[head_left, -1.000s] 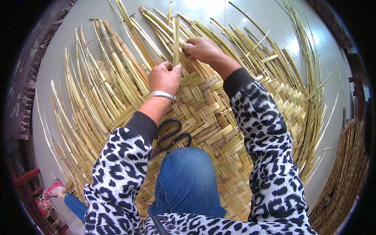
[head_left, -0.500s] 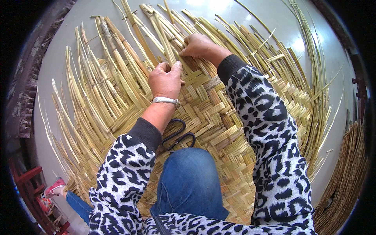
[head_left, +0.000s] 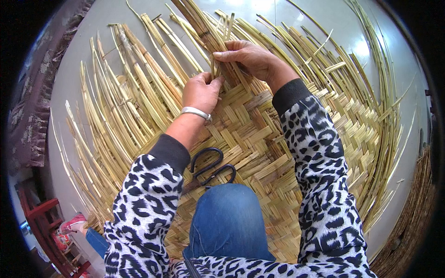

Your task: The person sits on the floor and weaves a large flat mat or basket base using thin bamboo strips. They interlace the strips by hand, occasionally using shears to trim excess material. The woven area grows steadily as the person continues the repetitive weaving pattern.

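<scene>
A large mat of split cane strips (head_left: 259, 171) lies under me, woven in a slanting pattern, with long loose strip ends fanning out at its far side. Near its far edge, my right hand (head_left: 248, 58) grips a bundle of upraised brownish strips (head_left: 204, 30), thumb across the front. Just left of it and lower, my left hand (head_left: 202, 91) pinches strips at the bundle's base; its fingertips are partly hidden. Black-handled scissors (head_left: 211, 167) rest on the mat in front of my knee, their blades out of sight.
My knee (head_left: 229, 222) in blue jeans presses over the near part of the mat. Long thin strips (head_left: 382, 92) curve along the right side on the grey floor (head_left: 65, 153). A brown reed bundle (head_left: 408, 213) stands at the right rim, a red wooden frame (head_left: 41, 208) at the lower left.
My right hand has closed round a bundle of strips and lifted it off the floor. The left hand has shifted slightly right, its fingers now against the bundle's base.
</scene>
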